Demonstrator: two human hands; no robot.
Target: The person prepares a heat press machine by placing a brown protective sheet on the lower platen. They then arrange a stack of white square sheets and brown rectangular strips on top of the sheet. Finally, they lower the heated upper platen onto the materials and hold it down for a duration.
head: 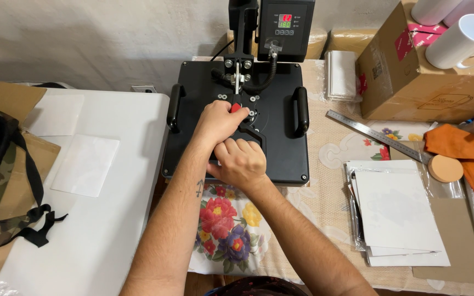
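Forearms come up from the bottom middle of the frame, over a flowery cloth (223,230). Both hands sit stacked on the black handle (252,133) of the heat press (237,118) at centre, probably so both arms can bear on the lever. Left hand (219,121) is curled tight near the red-tipped end, right hand (241,160) is wrapped around the part just below it, closer to us. White sheets (399,216) lie at lower right, mugs (459,41) upper right.
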